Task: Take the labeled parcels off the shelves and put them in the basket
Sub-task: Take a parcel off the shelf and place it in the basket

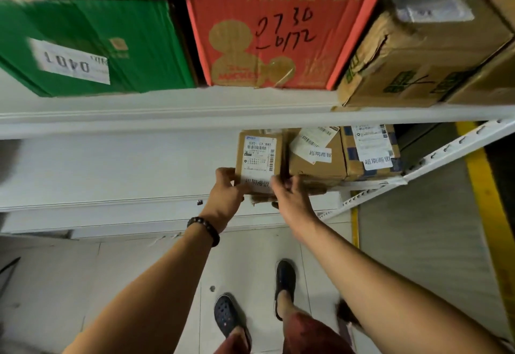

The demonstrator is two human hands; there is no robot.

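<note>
My left hand (pixel 225 189) and right hand (pixel 289 197) are both on the same small cardboard parcel (pixel 257 156), which sits at the front edge of the lower shelf (pixel 111 164), its near end sticking out past the lip toward me. My left fingers are curled round its near left corner, and my right fingers are curled over the near right corner, partly covering the bottom of the white shipping label (pixel 260 153) on its top face. I cannot tell whether the parcel's weight is on the shelf or in my grip. Just beside it to the right, touching or nearly so, lies a second labelled brown parcel (pixel 317 158), and beyond that a third parcel with blue print (pixel 370 150) and its own white label, close to the perforated shelf upright (pixel 451 147). The upper shelf (pixel 167 108) above carries a green carton (pixel 92 47) with a white sticker, a red carton (pixel 278 33) with handwritten black numbers, and a scuffed brown carton (pixel 418 55), side by side. A dark bead bracelet (pixel 204 228) circles my left wrist. Below my arms I see my two dark clogs (pixel 285 284) on pale floor tiles (pixel 250 256), and a yellow floor stripe (pixel 485 186) runs along the right.
</note>
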